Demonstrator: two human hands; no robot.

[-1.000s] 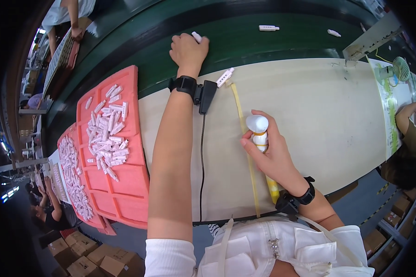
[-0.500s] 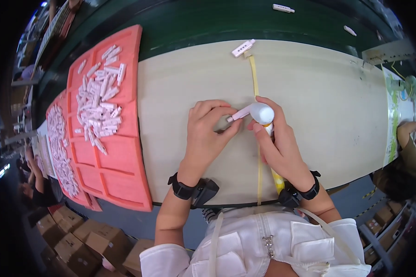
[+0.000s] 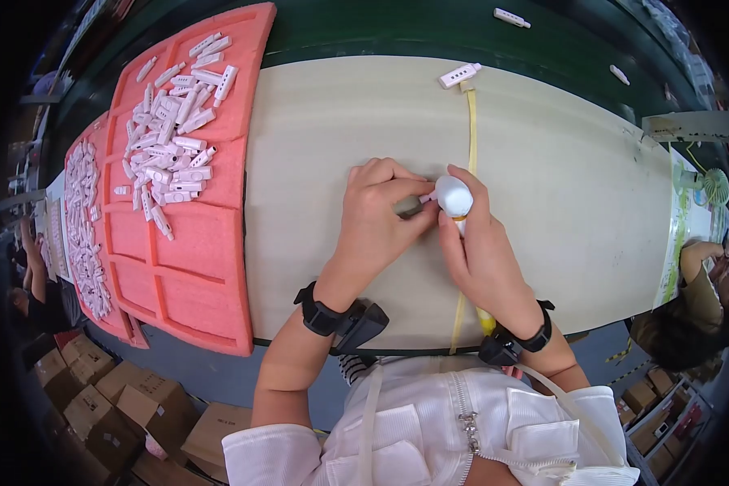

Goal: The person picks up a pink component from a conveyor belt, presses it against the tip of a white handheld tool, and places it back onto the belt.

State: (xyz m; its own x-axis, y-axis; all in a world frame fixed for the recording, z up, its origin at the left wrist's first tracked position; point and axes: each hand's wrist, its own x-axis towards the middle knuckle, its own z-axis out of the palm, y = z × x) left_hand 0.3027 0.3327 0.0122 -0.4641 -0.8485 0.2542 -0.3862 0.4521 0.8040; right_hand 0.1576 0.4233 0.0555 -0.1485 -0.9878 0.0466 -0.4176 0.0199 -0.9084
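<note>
My left hand (image 3: 381, 206) pinches a small pale pink stick-shaped device (image 3: 430, 197), mostly hidden by the fingers. Just under those fingertips shows a grey-green patch (image 3: 408, 206) that I cannot make out. Wrapped around a white round-headed object (image 3: 454, 197) is my right hand (image 3: 482, 251). An orange ring sits below its head, and a yellow part (image 3: 486, 319) shows past the wrist. The pink device's end meets or overlaps the white head; I cannot tell if they touch.
Pink foam trays (image 3: 190, 283) at left hold heaps of pale pink devices (image 3: 170, 146). One more device (image 3: 459, 76) lies at the worktop's (image 3: 340, 105) far edge, by a yellow strip (image 3: 472, 121). A green belt (image 3: 381, 32) runs behind. A co-worker's arm (image 3: 697, 263) and a small fan (image 3: 714, 186) are at right.
My left fingers have closed over more of the pink device, which showed at greater length before. The hands are nearer together. The whole view has shifted slightly.
</note>
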